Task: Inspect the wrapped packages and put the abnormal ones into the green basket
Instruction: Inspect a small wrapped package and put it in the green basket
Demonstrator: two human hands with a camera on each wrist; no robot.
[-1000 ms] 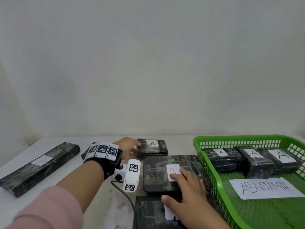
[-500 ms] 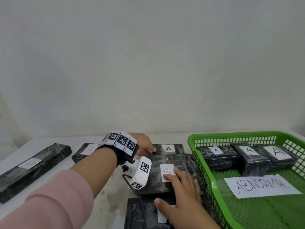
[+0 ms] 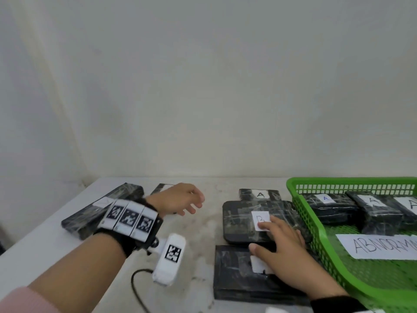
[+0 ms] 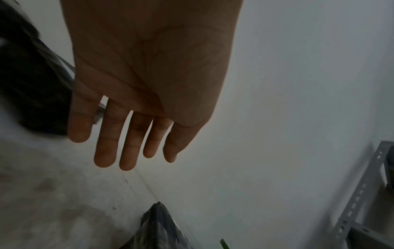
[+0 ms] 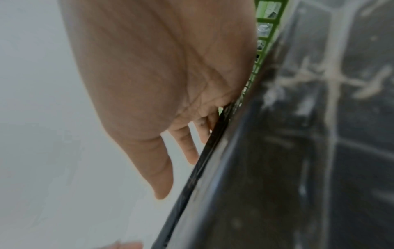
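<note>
Left hand spread empty above the table; right hand flat, fingers straight, on the B-labelled package.

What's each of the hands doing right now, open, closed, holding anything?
Left hand: open, fingers straight, holds nothing, above the white table.
Right hand: open, fingers resting flat on the flat black plastic-wrapped package labelled B.

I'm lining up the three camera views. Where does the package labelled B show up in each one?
Head: package labelled B, centre right, right hand resting on it.
Left wrist: cannot tell; a dark wrapped package at the bottom edge shows no label.
Right wrist: probably the dark wrapped surface under the fingers.
Shared landmark: green basket.
</note>
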